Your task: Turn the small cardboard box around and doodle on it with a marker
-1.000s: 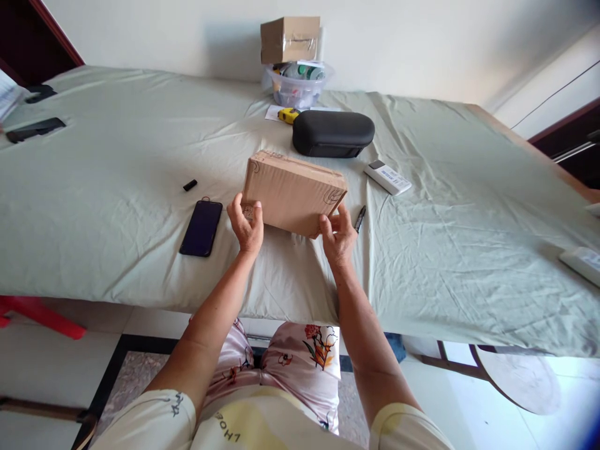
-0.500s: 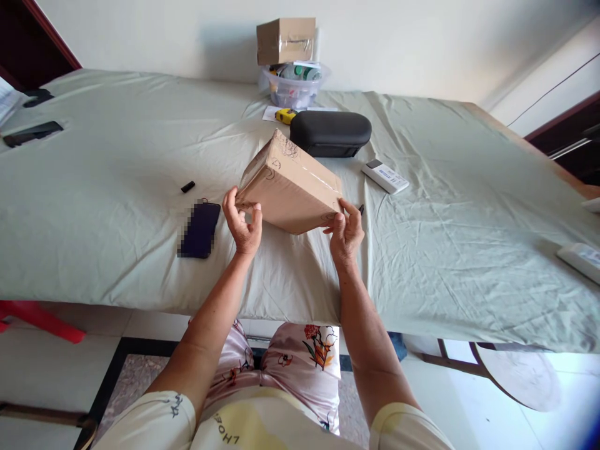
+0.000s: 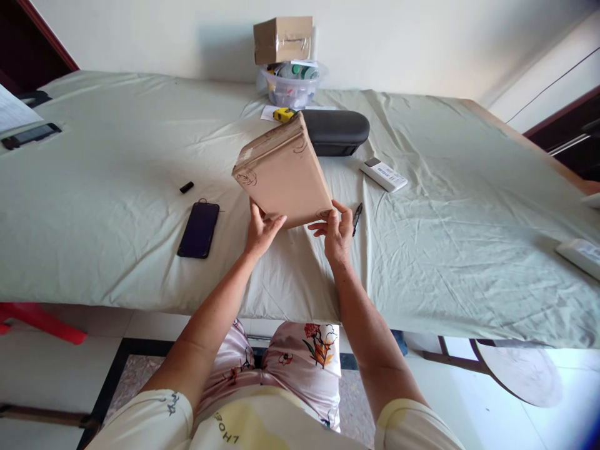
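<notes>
A flat brown cardboard box (image 3: 280, 174) with pen scribbles at its corners is held up over the green-covered table (image 3: 117, 162), tilted with its broad face toward me. My left hand (image 3: 262, 230) supports its near lower edge from beneath, fingers against the cardboard. My right hand (image 3: 335, 231) grips the near right corner. A black pen (image 3: 357, 217) lies just right of my right hand.
A dark phone (image 3: 199, 229) and a small black cap (image 3: 186, 187) lie to the left. Behind the box sit a black case (image 3: 341, 130), a white remote (image 3: 383, 175), a yellow tape measure (image 3: 284, 114), a plastic tub (image 3: 289, 87) and another carton (image 3: 282, 39).
The box has been lifted off the table and turned, its far end tipping up. My left hand shifted from the left corner to under the near edge.
</notes>
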{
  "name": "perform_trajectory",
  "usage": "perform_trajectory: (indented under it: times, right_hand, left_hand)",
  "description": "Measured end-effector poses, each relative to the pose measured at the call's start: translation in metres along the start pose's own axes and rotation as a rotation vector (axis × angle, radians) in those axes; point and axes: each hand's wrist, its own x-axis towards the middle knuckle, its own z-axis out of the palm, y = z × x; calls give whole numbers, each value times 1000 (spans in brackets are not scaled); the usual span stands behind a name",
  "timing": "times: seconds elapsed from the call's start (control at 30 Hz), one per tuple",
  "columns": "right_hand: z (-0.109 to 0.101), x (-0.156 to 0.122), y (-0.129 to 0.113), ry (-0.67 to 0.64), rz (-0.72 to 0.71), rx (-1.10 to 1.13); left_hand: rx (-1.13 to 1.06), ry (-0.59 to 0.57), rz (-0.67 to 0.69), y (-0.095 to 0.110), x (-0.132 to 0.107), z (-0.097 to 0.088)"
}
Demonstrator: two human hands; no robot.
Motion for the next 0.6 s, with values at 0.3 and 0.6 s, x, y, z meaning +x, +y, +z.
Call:
perform_trajectory:
  times: [0.3, 0.6]
  right_hand:
    - [0, 0, -3, 13, 116, 67]
    - [0, -4, -11, 111, -105, -191]
  left_hand:
    - [217, 3, 118, 3, -4, -4]
    - [183, 151, 188, 0, -6, -6]
